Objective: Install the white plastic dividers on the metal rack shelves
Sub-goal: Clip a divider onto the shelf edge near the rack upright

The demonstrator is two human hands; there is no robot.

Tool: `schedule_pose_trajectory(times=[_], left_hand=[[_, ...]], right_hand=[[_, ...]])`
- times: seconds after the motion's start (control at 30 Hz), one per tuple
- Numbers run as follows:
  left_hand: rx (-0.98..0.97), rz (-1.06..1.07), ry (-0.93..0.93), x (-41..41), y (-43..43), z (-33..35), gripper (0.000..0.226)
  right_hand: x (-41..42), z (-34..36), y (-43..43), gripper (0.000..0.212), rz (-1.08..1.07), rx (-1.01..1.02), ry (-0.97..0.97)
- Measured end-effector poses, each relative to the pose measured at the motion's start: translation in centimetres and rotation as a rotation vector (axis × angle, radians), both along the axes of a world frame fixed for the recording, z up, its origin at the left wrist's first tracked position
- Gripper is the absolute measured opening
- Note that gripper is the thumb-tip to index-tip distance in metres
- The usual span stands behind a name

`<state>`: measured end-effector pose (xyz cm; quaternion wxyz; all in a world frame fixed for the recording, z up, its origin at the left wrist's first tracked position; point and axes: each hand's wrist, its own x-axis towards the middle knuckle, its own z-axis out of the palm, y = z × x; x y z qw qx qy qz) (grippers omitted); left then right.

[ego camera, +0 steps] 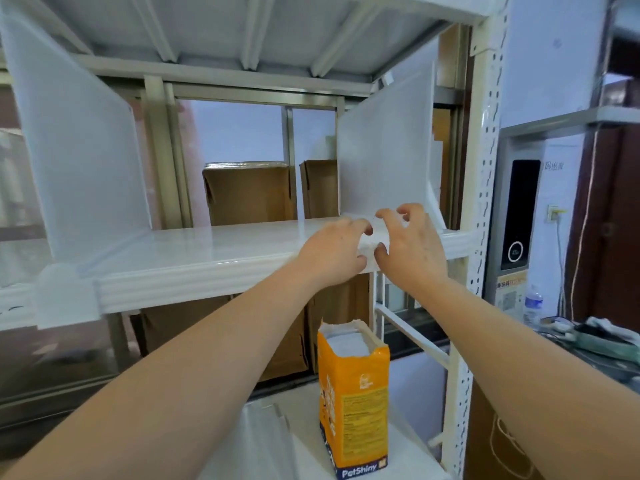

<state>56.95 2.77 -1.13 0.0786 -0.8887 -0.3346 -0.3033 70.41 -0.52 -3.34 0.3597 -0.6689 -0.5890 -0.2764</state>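
Two white plastic dividers stand upright on the middle shelf of the metal rack. The right divider rises near the perforated right upright; it is a translucent, milky sheet, and its front clip sits over the shelf's front lip. Both hands meet at that clip: the left hand curls over the lip from the left, the right hand pinches it with thumb below and fingers above (the clip itself is mostly hidden between them). The left divider, equally frosted, has its clip seated on the lip; its top is cut off. Behind stand two cardboard boxes, partly veiled. Below, one orange bag stands open.
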Motion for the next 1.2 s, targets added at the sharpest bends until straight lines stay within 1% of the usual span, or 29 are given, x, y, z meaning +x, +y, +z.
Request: schedule_pose_trajectory(times=[0.07, 0.17, 0.23, 0.3, 0.37, 0.43, 0.5, 0.57, 0.63, 0.7, 0.83, 0.93, 1.03, 1.2], left_hand=[[0.032, 0.042, 0.036, 2.0, 0.2, 0.0, 0.048], [0.019, 0.091, 0.088, 4.3, 0.8, -0.3, 0.058], [0.007, 0.140, 0.156, 5.3, 1.2, -0.7, 0.070], [0.028, 0.184, 0.229, 5.5, 1.7, -1.0, 0.078], [0.035, 0.220, 0.288, 5.4, 2.2, -1.3, 0.079], [0.017, 0.233, 0.314, 4.8, 2.6, -1.6, 0.078], [0.050, 0.260, 0.349, 3.9, 3.0, -1.7, 0.078], [0.098, 0.308, 0.375, 2.9, 3.4, -1.6, 0.077], [0.098, 0.354, 0.379, 1.7, 3.7, -1.5, 0.076], [0.081, 0.382, 0.377, 0.8, 4.0, -1.5, 0.078], [0.106, 0.395, 0.354, 0.5, 4.1, -2.0, 0.076], [0.139, 0.411, 0.327, 0.6, 3.9, -2.1, 0.073], [0.156, 0.427, 0.296, 0.7, 3.8, -2.5, 0.070], [0.176, 0.458, 0.239, 0.8, 3.9, -3.1, 0.069]], right_hand=[[2.4, 0.1, 0.3, 0.056, -0.047, 0.004, 0.028], [5.8, 0.2, 1.1, 0.057, -0.088, -0.094, 0.066], [8.1, 0.2, 1.6, 0.065, -0.064, -0.169, 0.062], [9.6, -0.1, 2.2, 0.075, -0.009, -0.279, 0.023], [10.8, -0.6, 2.7, 0.084, 0.047, -0.385, -0.061], [11.6, -1.2, 3.4, 0.091, 0.120, -0.431, -0.123], [12.0, -1.5, 3.9, 0.090, 0.175, -0.413, -0.148], [12.2, -1.6, 4.4, 0.080, 0.195, -0.364, -0.180], [12.2, -1.6, 4.9, 0.072, 0.192, -0.325, -0.219], [12.3, -1.9, 5.3, 0.068, 0.187, -0.291, -0.231], [11.8, -2.6, 5.9, 0.067, 0.123, -0.220, -0.251], [11.2, -3.0, 6.2, 0.062, 0.083, -0.173, -0.239], [10.9, -3.4, 6.4, 0.057, 0.063, -0.130, -0.234], [10.9, -3.7, 6.6, 0.057, 0.061, -0.107, -0.233]])
